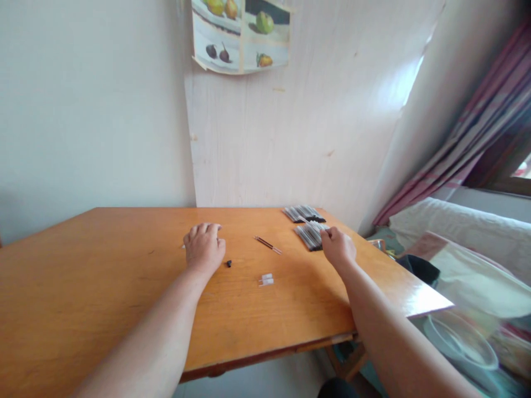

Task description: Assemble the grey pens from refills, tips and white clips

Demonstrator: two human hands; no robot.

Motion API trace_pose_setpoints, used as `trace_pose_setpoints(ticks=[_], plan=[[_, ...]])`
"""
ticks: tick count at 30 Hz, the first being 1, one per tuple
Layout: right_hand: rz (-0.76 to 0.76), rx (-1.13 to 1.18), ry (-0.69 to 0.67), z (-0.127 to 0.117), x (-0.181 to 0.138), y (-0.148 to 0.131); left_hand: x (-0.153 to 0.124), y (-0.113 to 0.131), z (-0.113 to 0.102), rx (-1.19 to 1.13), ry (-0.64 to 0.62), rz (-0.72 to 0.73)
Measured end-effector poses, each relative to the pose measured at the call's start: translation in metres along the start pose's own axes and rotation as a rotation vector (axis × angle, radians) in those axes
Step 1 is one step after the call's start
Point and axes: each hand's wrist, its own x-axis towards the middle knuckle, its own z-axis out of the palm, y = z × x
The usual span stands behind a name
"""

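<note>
My left hand (204, 246) rests knuckles-up on the orange wooden table (83, 276), fingers curled under; a thin light object peeks out at its left side. A small black cap (228, 263) lies just right of it. My right hand (338, 246) reaches to the nearer of two bundles of clear pen barrels (310, 236), fingertips pinched on the bundle's right end. The second bundle (303, 213) lies beyond it. Two thin dark refills (267, 244) lie between my hands, and small clear caps (266, 279) lie nearer to me.
The table stands against a pale wall with a fruit poster (240, 33) overhead. At the right are a bed with pillows (460, 232), a striped curtain (477, 132), and a clear plastic basin (460, 337) below the table's right edge.
</note>
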Motion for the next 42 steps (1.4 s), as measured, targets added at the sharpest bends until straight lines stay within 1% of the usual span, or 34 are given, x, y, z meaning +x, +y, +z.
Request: trace_pose_setpoints(ticks=[3, 10, 19, 25, 36, 42], plan=[[0.017, -0.03, 0.001, 0.007, -0.001, 0.004, 0.0, -0.001, 0.001, 0.012, 0.001, 0.003], [0.034, -0.104, -0.006, 0.013, -0.002, 0.006, 0.001, -0.003, 0.003, 0.036, -0.006, 0.007], [0.004, -0.151, -0.036, 0.026, 0.003, 0.009, 0.001, -0.002, 0.002, 0.051, -0.026, 0.013], [0.012, -0.15, -0.074, 0.027, 0.005, 0.01, 0.001, -0.003, 0.003, 0.042, -0.005, 0.019], [0.03, -0.166, -0.148, 0.026, 0.006, 0.011, 0.001, -0.003, 0.002, 0.016, -0.021, 0.012], [0.037, -0.127, -0.133, 0.025, 0.005, 0.011, 0.001, -0.003, 0.002, 0.023, -0.02, 0.01]])
